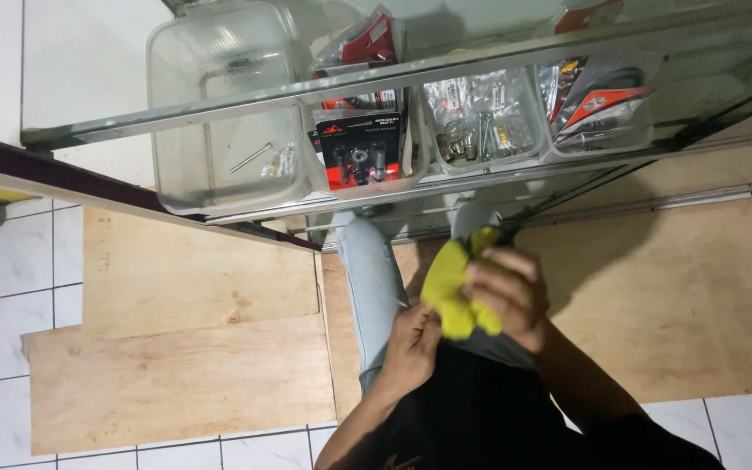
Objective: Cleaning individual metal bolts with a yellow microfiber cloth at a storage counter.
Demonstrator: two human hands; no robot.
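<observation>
- Plywood sheets (pixel 176 383) lie flat over the white tiles (pixel 10 287), overlapping one another, so they cover the floor where the person stands.
- A glass shelf (pixel 393 74) with a metal edge runs across the top of the view; being clear, it shows what sits under it.
- Plastic bins (pixel 219 113) stand side by side under the glass, each keeping one kind of stock apart: the big one nearly bare but for a bolt (pixel 251 157), the next with a carded parts pack (pixel 360 150), then small bagged hardware (pixel 480 117), then red-and-black packets (pixel 602 104).
- Jeans-clad legs (pixel 372 287) stand just before the shelf.
- The right hand (pixel 506 296) is closed round a yellow cloth (pixel 453 292), bunching it so it stays compact in front of the body, below the shelf.
- The left hand (pixel 412 341) pinches the cloth's lower edge between thumb and fingers, seemingly to steady or gather the loose part.
- The cloth touches neither shelf nor bins.
</observation>
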